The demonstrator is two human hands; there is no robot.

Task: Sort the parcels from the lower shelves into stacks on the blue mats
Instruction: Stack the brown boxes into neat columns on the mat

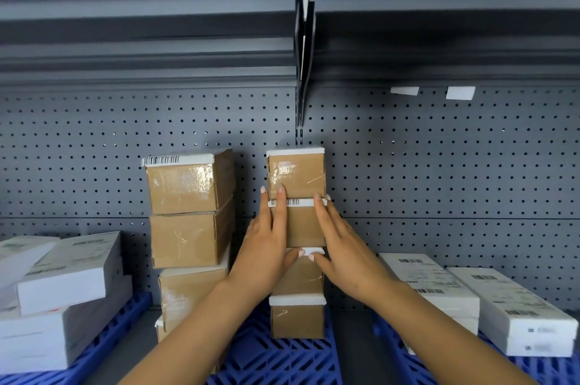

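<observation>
Parcel stack (301, 226) between the fingers (279, 215)

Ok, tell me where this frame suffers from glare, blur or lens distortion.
Head view: glare on the tape of the top brown parcel and the wider stack beside it; the upper shelf edge is streaked with blur; the white boxes at left are soft, labels unreadable; the wide lens bows straight shelf lines.

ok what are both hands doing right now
Left hand: open, straight fingers pressing the narrow brown parcel stack.
Right hand: open, straight fingers pressing the same stack.
</observation>
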